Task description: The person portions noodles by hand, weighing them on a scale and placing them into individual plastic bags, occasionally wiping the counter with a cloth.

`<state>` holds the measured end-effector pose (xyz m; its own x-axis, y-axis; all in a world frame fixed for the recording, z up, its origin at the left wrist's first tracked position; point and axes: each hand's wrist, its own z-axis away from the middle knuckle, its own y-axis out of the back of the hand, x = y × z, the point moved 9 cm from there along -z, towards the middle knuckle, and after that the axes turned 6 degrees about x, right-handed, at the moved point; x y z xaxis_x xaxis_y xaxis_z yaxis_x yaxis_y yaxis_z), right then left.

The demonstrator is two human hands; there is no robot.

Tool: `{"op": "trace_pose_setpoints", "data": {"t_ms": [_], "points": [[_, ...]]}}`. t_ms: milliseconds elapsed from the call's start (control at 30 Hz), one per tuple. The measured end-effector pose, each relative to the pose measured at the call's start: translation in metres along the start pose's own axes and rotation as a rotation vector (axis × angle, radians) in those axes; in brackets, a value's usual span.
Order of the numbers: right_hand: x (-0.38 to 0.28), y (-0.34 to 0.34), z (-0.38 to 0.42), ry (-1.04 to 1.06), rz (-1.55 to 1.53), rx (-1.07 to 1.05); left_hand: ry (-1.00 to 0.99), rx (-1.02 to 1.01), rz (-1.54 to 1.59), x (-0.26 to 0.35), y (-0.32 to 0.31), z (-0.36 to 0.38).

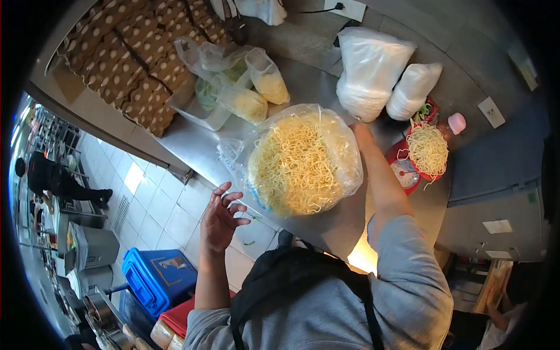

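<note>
A large clear plastic bag full of yellow noodles sits on the metal table, directly in front of me. My left hand is raised at the near left of the bag, palm up, fingers spread and holding nothing. My right arm reaches along the bag's right side. Only part of my right hand shows at the bag's far right edge, and its fingers are hidden. Beside that arm, pale noodles are heaped over a red container, with a small clear packet near them.
Stuffed white plastic bags stand at the back right, near a pink lid. At the back left are a clear tub, filled bags and stacked egg trays. A blue bin is on the floor; a person stands far left.
</note>
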<state>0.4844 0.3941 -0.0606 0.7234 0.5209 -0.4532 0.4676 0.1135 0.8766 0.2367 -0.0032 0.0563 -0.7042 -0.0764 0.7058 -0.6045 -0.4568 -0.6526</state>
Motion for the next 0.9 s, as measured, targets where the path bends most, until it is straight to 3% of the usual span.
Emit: {"op": "trace_pose_setpoints", "data": {"t_ms": [33, 133, 200, 267, 400, 500, 567, 633, 700, 733, 867, 900], "points": [[0.006, 0.000, 0.005, -0.027, 0.050, 0.006, -0.006, -0.003, -0.004, 0.003, 0.000, 0.000], [0.002, 0.057, 0.016, -0.175, -0.151, 0.288, -0.027, -0.041, -0.027, 0.010, -0.009, -0.008], [-0.043, 0.118, 0.023, -0.116, -0.092, 0.524, -0.041, -0.048, -0.189, 0.010, -0.019, -0.019], [-0.102, 0.156, 0.037, 0.054, -0.311, 0.579, -0.029, -0.050, -0.334, 0.006, -0.038, -0.025], [-0.184, 0.148, 0.055, 0.159, -0.498, 0.212, -0.136, -0.344, -1.028, -0.034, -0.087, -0.037], [-0.202, 0.158, 0.088, 0.173, -0.349, 0.254, -0.472, -0.350, -1.616, -0.045, -0.109, -0.031], [-0.215, 0.130, 0.128, 0.145, -0.479, 0.003, -0.472, -0.296, -1.580, -0.044, -0.106, -0.032], [-0.233, 0.080, 0.178, 0.344, -0.365, -0.219, -0.499, -0.231, -1.517, -0.037, -0.102, -0.030], [-0.242, 0.062, 0.206, 0.513, -0.058, -0.045, -0.554, -0.149, -1.427, -0.024, -0.097, -0.027], [-0.249, 0.054, 0.214, 0.599, 0.089, 0.048, -0.678, -0.086, -1.335, -0.010, -0.096, -0.022], [-0.232, 0.038, 0.206, 0.435, -0.070, -0.099, -1.000, 0.294, -1.129, 0.045, -0.050, -0.004], [-0.234, 0.045, 0.204, 0.442, -0.140, -0.126, -0.976, 0.387, -1.010, 0.054, -0.028, -0.006]]}}
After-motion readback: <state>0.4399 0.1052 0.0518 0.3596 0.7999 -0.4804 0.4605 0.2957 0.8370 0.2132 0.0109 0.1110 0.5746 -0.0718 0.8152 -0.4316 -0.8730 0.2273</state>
